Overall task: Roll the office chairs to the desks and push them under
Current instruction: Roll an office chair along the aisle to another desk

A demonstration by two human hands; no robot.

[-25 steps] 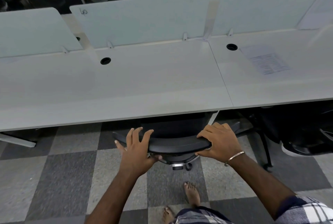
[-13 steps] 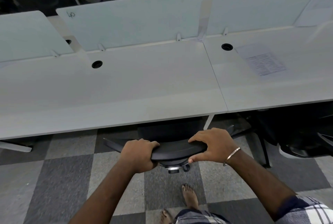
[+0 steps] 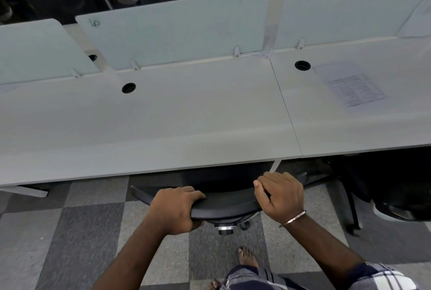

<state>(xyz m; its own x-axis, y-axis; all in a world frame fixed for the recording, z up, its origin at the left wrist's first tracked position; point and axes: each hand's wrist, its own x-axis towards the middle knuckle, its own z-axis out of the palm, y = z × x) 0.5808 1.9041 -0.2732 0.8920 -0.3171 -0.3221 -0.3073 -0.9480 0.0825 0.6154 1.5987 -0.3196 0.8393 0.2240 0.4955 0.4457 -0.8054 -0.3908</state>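
Both hands, left hand [image 3: 173, 211] and right hand [image 3: 281, 195], curl fingers around the chair back [image 3: 229, 208]; far divider [image 3: 175, 30] reads "40".

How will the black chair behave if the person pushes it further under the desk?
The chair probably rolls easily: it stands on a wheeled base over flat carpet. It may swivel if one hand pushes harder. The left hand and right hand grip its backrest evenly.

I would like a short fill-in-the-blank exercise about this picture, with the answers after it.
1. Both hands hold the top of the black ____ backrest.
2. The bracelet is on the ____ wrist.
3. The printed paper lies on the ____.
4. The number on the middle divider panel is ____.

Answers: chair; right; desk; 40
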